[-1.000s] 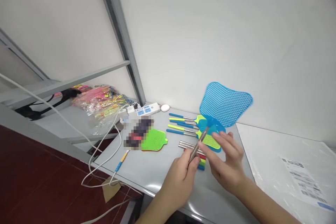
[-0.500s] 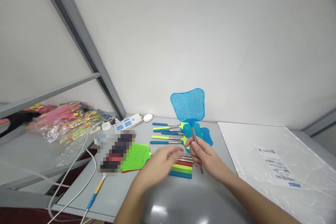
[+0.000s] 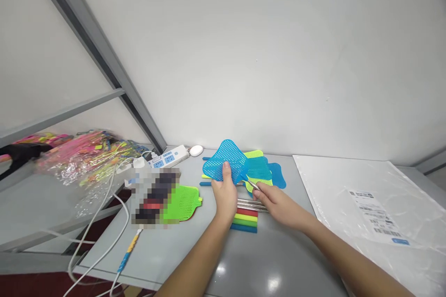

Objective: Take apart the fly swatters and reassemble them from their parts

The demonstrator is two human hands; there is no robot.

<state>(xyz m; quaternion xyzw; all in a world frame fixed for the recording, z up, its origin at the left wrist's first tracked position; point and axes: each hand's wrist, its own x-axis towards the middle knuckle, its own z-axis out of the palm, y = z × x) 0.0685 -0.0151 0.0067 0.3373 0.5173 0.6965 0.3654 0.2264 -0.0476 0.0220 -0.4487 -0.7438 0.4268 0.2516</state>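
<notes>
My left hand [image 3: 226, 199] pinches the perforated head of a blue fly swatter [image 3: 223, 152], its thumb lying on the mesh. Closed around the swatter's metal rod, just past the head's neck, is my right hand [image 3: 280, 205]. The head tilts to the left above the table. Behind it, assembled blue and yellow fly swatters [image 3: 278, 176] lie stacked, partly covered. Beneath my hands is a row of metal rods with red, yellow, green and blue grips [image 3: 245, 222]. Left of them lie green swatter heads [image 3: 186, 202], with a red edge showing underneath.
A power strip [image 3: 169, 158] and a white oval device [image 3: 196, 150] sit at the back left, with white cables trailing down. A pixelated patch covers something on the left. A labelled white plastic package [image 3: 334, 185] lies right. Bagged colourful items [image 3: 94, 153] fill the shelf beyond the metal frame.
The blue swatter has tipped from upright down to the left. My left hand has moved up and gripped its head, while my right hand still holds the rod.
</notes>
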